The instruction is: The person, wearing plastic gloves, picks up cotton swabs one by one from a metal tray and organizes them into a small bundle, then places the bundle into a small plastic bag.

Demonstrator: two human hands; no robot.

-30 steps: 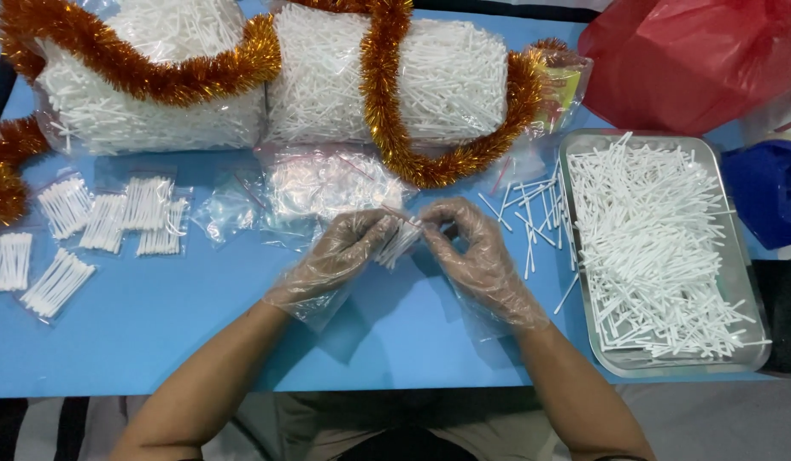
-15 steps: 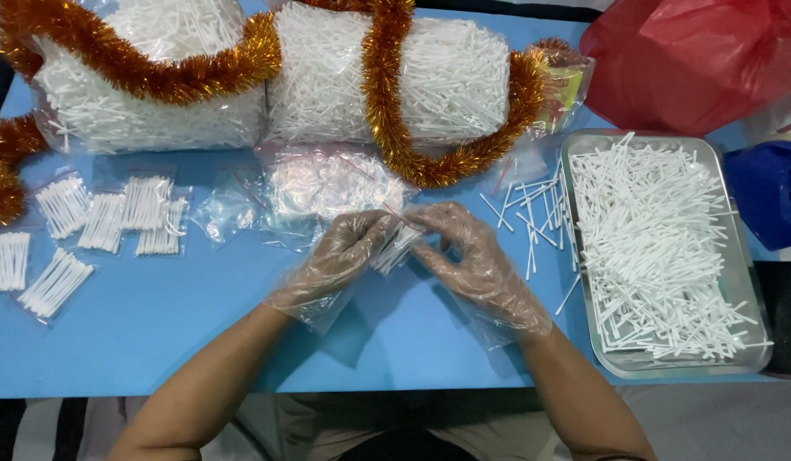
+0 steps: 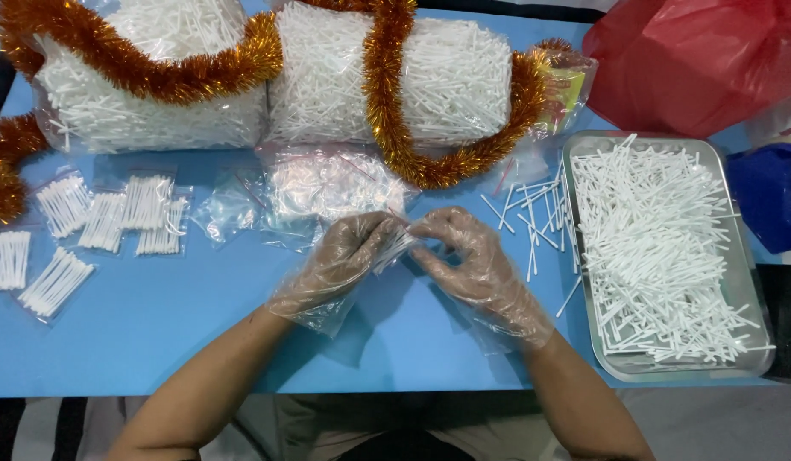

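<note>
Both gloved hands meet over the blue worktop (image 3: 199, 341); left hand (image 3: 344, 256) and right hand (image 3: 468, 260) pinch a small bundle of white sticks (image 3: 397, 248) together, keeping them neat; the tray (image 3: 746, 290) sits close.

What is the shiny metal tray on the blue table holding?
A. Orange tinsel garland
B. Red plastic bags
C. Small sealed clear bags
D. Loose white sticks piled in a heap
D: the rectangular metal tray to the right of the right hand is heaped with loose white sticks, unbagged.
</note>
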